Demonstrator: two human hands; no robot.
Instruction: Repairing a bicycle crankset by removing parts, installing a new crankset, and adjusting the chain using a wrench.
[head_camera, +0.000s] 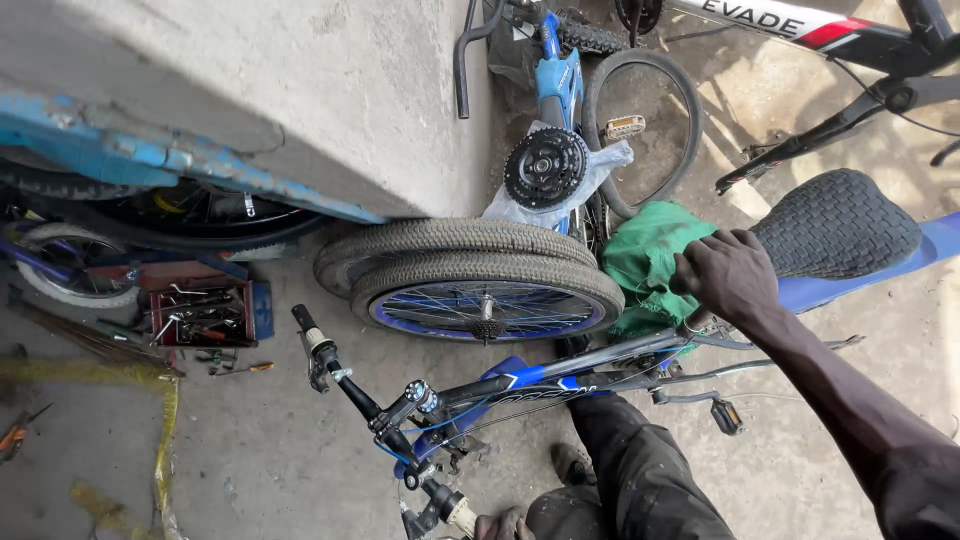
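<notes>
The right hand (728, 275) is closed in a fist around the top of the seat tube of a blue-and-black bicycle frame (560, 380), just where the frame meets a green cloth (645, 255) bunched against it. The fingers are curled fully shut; the thumb side faces the cloth. Directly beyond the knuckles, toward the right edge of the view, lies a black textured saddle (835, 225), touching or just beside the hand.

The frame's long axis runs from that grip down and to the left across the concrete floor (270, 450), ending at the handlebar (375, 410), whose black stem and grips point toward the lower edge. The left hand (503, 524) shows only partly at the bottom edge, near the handlebar's lower end; whether it grips anything I cannot tell. So each hand sits at an opposite end of the frame, the right at the saddle end, the left nearer the bars.

Behind the frame, two tyred wheels (485, 285) with blue rims lie stacked against the base of a concrete wall (330, 100). Past them stands another blue bicycle with a black chainring (545, 167) wrapped in clear plastic. A red tray of tools (205, 315) rests on the floor toward the left, well apart from both hands. The person's dark trouser leg (640, 460) kneels just under the frame.
</notes>
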